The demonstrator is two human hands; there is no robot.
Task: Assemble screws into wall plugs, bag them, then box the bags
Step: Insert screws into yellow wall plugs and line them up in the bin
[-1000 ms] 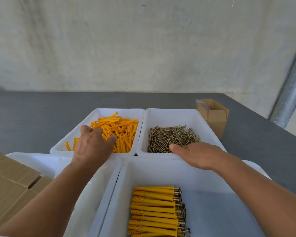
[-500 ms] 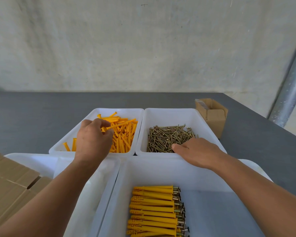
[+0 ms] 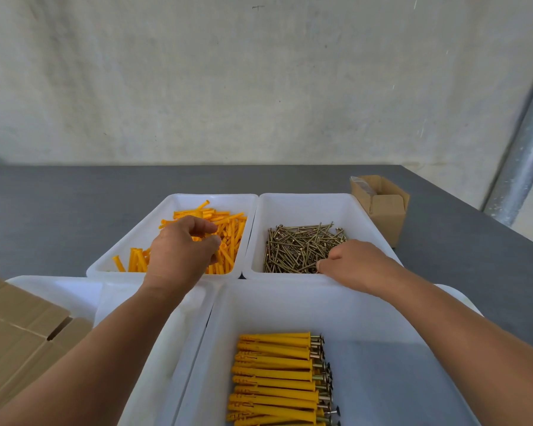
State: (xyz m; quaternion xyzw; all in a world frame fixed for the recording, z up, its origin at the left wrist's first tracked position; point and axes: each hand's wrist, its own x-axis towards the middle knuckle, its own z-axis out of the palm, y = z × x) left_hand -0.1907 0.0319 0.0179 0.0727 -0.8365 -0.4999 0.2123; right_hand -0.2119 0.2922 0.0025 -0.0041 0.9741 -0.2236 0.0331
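Orange plugs (image 3: 233,241): light, stiff plastic; I'd pinch one mid-body.
Screws (image 3: 299,247): small, slick, tangled; take by shank.
Left hand (image 3: 179,253): curled into plugs, grip unclear.
Right hand (image 3: 360,265): at screws, can't tell.

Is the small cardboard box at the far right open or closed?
Open: the small cardboard box has its top flaps raised and its mouth uncovered. What it holds is unclear.

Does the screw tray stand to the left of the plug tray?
No, the screw tray stands to the right of the plug tray, close beside it.
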